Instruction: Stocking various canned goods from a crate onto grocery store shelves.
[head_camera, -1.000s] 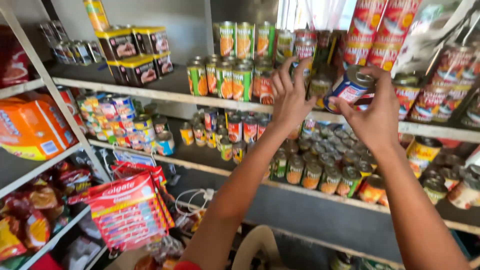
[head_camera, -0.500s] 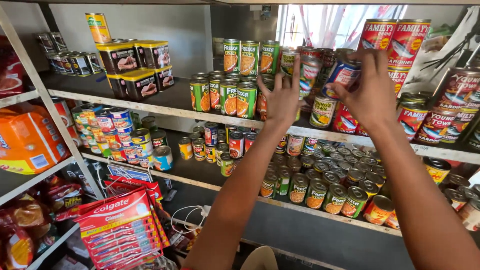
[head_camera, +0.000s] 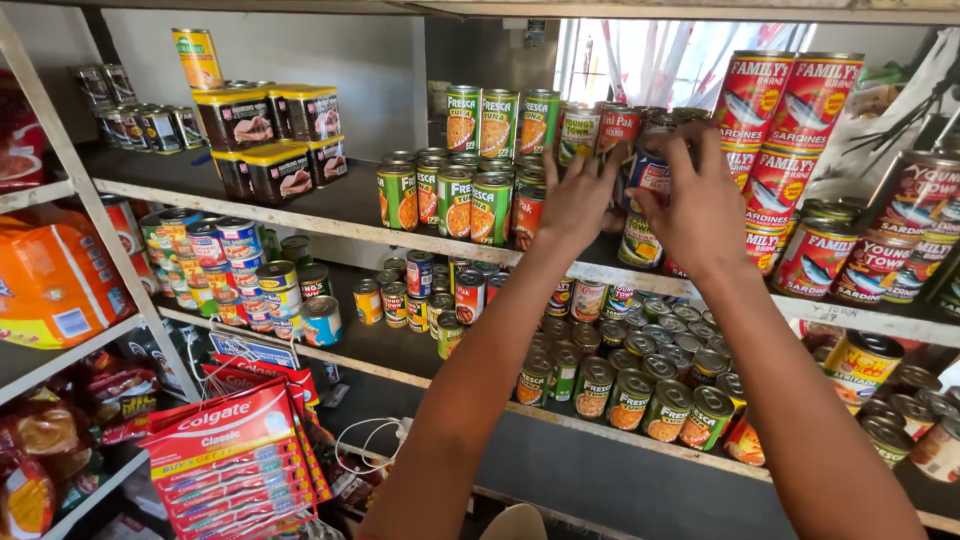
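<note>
- A blue can (head_camera: 652, 178) stood upright on the upper shelf (head_camera: 330, 222), its long axis vertical and its label turned toward the camera, in among other cans at the back of the row.
- The right hand (head_camera: 700, 205) was raised to shelf height with its back to the camera, fingers pointing up and left; its grip was wrapped around the right side of the blue can, holding it.
- The left hand (head_camera: 578, 200) reached up beside it, palm toward the shelf, fingers spread and curled against the cans just left of the blue can; whether this grip was closed on anything could not be told, as the fingertips were hidden.
- Both forearms rose steeply from the bottom of the view, wrists nearly straight, hands close together.
- A green can (head_camera: 492, 208) stood upright with others of its kind left of the left hand, near the shelf's front edge.
- Tall red cans (head_camera: 790, 150) were stacked two high right of the right hand.
- The lower shelf (head_camera: 590, 425) carried small cans (head_camera: 640, 385) packed upright beneath the arms.
</note>
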